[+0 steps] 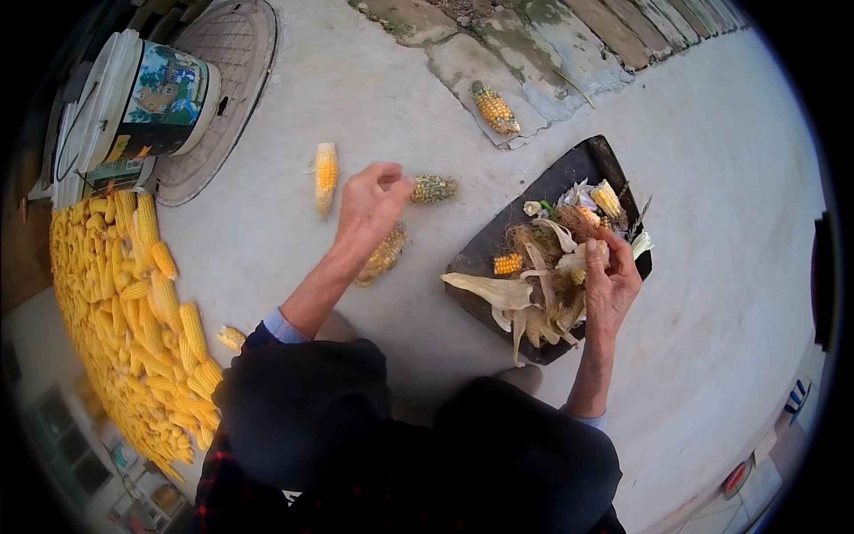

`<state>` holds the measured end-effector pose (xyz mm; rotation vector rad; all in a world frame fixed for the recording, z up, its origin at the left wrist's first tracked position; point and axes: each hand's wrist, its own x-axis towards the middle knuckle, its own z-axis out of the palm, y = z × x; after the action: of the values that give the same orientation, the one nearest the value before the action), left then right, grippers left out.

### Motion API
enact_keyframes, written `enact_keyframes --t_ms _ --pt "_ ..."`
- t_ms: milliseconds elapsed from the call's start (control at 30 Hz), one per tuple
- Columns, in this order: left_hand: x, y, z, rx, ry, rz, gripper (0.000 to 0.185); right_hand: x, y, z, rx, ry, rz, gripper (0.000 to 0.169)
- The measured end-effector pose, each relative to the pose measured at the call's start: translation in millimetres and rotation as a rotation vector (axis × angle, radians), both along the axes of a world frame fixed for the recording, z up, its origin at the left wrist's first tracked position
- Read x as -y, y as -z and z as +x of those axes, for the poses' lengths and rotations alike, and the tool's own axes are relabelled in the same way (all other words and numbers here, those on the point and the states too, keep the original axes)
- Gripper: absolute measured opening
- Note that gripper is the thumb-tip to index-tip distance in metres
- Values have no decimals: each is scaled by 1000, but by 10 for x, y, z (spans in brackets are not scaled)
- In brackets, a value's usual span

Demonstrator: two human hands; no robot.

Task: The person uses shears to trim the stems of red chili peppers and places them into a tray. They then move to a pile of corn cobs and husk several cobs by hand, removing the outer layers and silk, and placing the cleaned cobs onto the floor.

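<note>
My left hand (pixel 377 203) is slightly blurred above the concrete floor, its thumb and fingers curled close together; whether anything is between them is unclear. Just right of its fingertips lies a greenish, mouldy corn cob (pixel 435 189), and a discoloured cob (pixel 385 257) lies under the forearm. A yellow cob (pixel 326 177) stands out to the left. My right hand (pixel 610 274) is over a dark dustpan-like tray (pixel 484 243), its thumb and fingers on a pale piece of corn cob (pixel 597 252). Dry husks (pixel 494 290), corn silk and broken cobs fill much of the tray.
A large heap of yellow corn cobs (pixel 147 320) spreads along the left. Beyond it a printed plastic bucket (pixel 157 97) rests by a round manhole cover (pixel 237 87). Another mouldy cob (pixel 495 110) lies on cracked paving at the top. A short cob (pixel 231 338) is near my left knee.
</note>
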<state>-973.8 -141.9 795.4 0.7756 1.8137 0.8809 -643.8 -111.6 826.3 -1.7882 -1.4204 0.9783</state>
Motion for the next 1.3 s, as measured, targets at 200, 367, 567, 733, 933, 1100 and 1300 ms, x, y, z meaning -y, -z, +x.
enact_keyframes --t_ms 200,367,567,733,933,1100,1300 --pt "336 684 -917 -1023 -28 -142 55 -74 22 249 729 -139 239 31" --pt "277 734 -1079 -702 79 -220 45 -11 -198 -129 606 -308 440 33" --pt "38 25 -446 347 200 -102 25 -50 -443 -775 486 -757 486 56" --pt "13 -493 107 639 518 -166 27 -162 -359 -1073 575 -1054 745 39" --pt "62 -581 498 178 851 -267 20 -29 -188 -994 629 -1210 686 16" --pt "200 -488 687 157 685 -207 23 49 -94 -943 603 -1135 670 17" --pt "273 -383 728 174 550 -104 18 207 -88 -923 480 -836 413 26"
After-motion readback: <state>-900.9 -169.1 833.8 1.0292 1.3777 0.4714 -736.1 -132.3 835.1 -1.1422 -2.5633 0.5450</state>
